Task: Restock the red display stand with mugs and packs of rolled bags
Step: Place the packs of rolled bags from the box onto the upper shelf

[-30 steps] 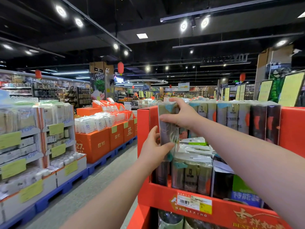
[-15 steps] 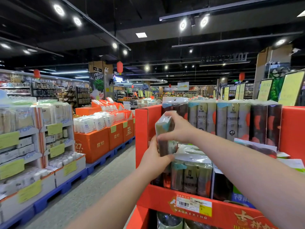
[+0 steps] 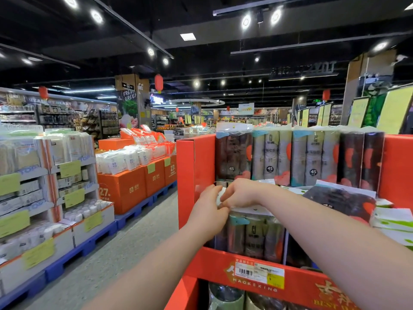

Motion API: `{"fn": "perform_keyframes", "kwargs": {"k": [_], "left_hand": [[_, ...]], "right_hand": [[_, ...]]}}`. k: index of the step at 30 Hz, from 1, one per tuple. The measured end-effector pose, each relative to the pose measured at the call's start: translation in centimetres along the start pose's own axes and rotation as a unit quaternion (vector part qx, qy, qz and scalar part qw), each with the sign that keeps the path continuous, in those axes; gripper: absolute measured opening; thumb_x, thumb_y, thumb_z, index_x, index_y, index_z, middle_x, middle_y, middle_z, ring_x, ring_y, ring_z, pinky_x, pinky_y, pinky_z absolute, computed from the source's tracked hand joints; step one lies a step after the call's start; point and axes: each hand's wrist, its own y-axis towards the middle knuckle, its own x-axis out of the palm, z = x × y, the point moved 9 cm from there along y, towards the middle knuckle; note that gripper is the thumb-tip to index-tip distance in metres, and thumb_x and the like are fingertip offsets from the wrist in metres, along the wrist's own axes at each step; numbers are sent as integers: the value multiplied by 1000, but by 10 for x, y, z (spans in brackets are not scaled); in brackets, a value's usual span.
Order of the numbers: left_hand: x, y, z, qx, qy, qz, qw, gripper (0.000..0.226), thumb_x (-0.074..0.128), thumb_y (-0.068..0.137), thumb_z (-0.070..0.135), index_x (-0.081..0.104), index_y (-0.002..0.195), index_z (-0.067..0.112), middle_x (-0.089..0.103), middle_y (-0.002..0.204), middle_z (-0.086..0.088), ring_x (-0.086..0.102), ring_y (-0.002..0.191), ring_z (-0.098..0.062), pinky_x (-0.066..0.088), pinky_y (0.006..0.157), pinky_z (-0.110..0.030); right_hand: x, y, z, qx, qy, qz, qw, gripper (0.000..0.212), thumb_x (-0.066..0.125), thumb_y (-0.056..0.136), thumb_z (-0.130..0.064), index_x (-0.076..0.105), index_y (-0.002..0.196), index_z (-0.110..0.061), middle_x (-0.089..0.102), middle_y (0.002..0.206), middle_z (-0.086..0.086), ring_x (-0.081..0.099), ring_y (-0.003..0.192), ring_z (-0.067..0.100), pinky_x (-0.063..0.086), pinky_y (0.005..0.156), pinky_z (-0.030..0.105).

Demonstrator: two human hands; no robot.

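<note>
Atop pack (image 3: 219, 195), left hand (image 3: 207, 212), right hand (image 3: 242, 193): pinch grip

A supermarket aisle under a black open ceiling (image 3: 201, 52), lit by round spotlights (image 3: 245, 21) on tracks; red lanterns (image 3: 158, 82) hang from it; the floor (image 3: 125, 249) is grey and speckled; to the left, white display boxes (image 3: 73, 151) with yellow price tags (image 3: 70, 168) stand on blue pallets (image 3: 98, 238) – beyond them orange cartons (image 3: 125, 189) topped with white packs (image 3: 120, 161); stocked shelves (image 3: 55, 117) line the far wall.
</note>
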Motion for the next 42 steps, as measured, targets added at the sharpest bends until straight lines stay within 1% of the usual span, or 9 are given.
{"fn": "perform_keyframes", "kwargs": {"k": [4, 9, 15, 21, 24, 26, 30, 35, 42], "left_hand": [[3, -2, 2, 3, 5, -5, 1000, 42, 46, 90, 7, 52, 129, 20, 57, 128, -2, 52, 118, -21, 42, 91, -27], [8, -7, 3, 9, 27, -21, 999, 48, 40, 92, 4, 51, 135, 22, 59, 123, -6, 53, 113, -23, 42, 86, -26], [1, -2, 2, -5, 18, 3, 1000, 43, 42, 92, 10, 50, 133, 21, 48, 139, -4, 47, 124, -23, 40, 99, -30], [22, -2, 52, 58, 11, 7, 998, 46, 57, 90, 23, 48, 135, 16, 46, 141, -2, 41, 131, -17, 30, 104, -26], [48, -2, 67, 49, 75, -21, 996, 58, 58, 85, 44, 43, 138, 28, 41, 146, 7, 37, 135, -15, 21, 115, -46], [56, -1, 76, 46, 139, -13, 989, 61, 57, 82, 51, 42, 139, 33, 42, 146, 9, 33, 138, -15, 8, 116, -57], [74, 1, 100, 76, 132, -45, 987, 62, 54, 86, 45, 36, 144, 32, 39, 149, 8, 31, 140, -16, 1, 118, -52], [114, -3, 117, 87, 7, -143, 986, 59, 57, 88, 41, 43, 142, 23, 45, 146, 1, 43, 133, -19, 33, 111, -36], [138, -23, 139, 191, 225, -164, 941, 58, 42, 94, 55, 39, 143, 25, 39, 150, 2, 34, 138, -19, 25, 113, -42]], "right_hand": [[5, 3, -2, 5, -3, 17, 1000, 26, 59, 87, -28, 71, 106, -16, 65, 110, 4, 58, 107, 23, 46, 94, 32], [11, -6, -4, 2, 0, 29, 1000, 26, 54, 86, -27, 71, 99, -14, 68, 105, 10, 60, 102, 27, 50, 92, 39], [-24, -40, -8, -29, -33, 108, 993, 48, 47, 96, -44, 49, 138, -22, 46, 145, 1, 41, 133, 20, 34, 107, 32], [-50, -99, 65, 70, -112, 115, 985, 71, 56, 81, -64, 44, 139, -25, 47, 143, -3, 45, 129, 21, 38, 106, 43], [-45, -126, 94, 108, -130, 92, 981, 79, 52, 60, -79, 52, 122, -29, 58, 117, -6, 55, 109, 20, 47, 95, 44], [-44, -137, 101, 107, -117, 103, 982, 76, 55, 64, -76, 53, 120, -25, 59, 117, -8, 56, 108, 20, 47, 95, 42], [-53, -153, 110, 101, -125, 127, 979, 67, 60, 78, -60, 48, 133, -23, 56, 130, -3, 54, 116, 20, 46, 98, 40], [-59, -176, 135, 107, -126, 101, 981, 64, 60, 86, -52, 45, 138, -19, 51, 138, 3, 49, 123, 23, 40, 103, 38], [-69, -195, 162, 111, -189, 116, 969, 63, 52, 94, -42, 29, 149, -19, 32, 154, 2, 34, 139, 23, 33, 109, 35]]}}
